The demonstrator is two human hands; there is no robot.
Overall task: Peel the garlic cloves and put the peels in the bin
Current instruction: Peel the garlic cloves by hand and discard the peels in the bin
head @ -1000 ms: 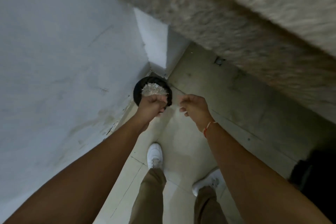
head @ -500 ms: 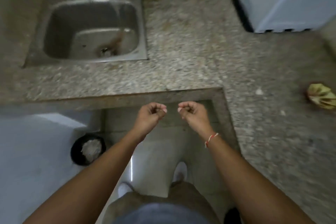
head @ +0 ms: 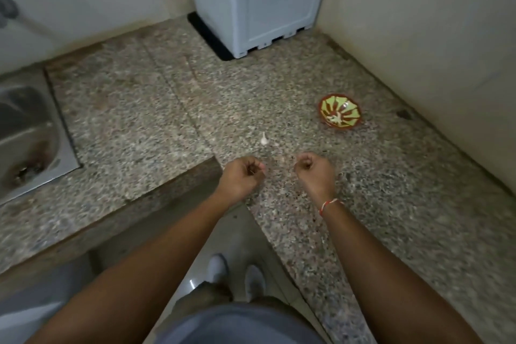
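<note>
Hovering over the inner corner of a speckled stone counter (head: 156,109), the left hand (head: 242,176) and right hand (head: 315,173) sit side by side at the centre of the frame, both with fingers curled into loose fists; nothing can be seen held in either, though the blur leaves the left hand's fingertips unclear. A single pale garlic clove (head: 264,139) lies on the counter just above the two hands in the frame, roughly between them and apart from the fingers of both. Up and to the right of it, well clear of the right hand, stands a small green-and-brown bowl (head: 340,113) with pale bits inside, too small to identify. A red-and-white thread (head: 328,203) circles the right wrist. A grey box-like appliance (head: 259,0) fills the top centre against the wall, and a steel sink (head: 25,137) occupies the left edge. At the bottom of the frame, white shoes (head: 217,267) stand on the tiled floor (head: 240,229) between the forearms. Nothing lies between the hands and the clove.
</note>
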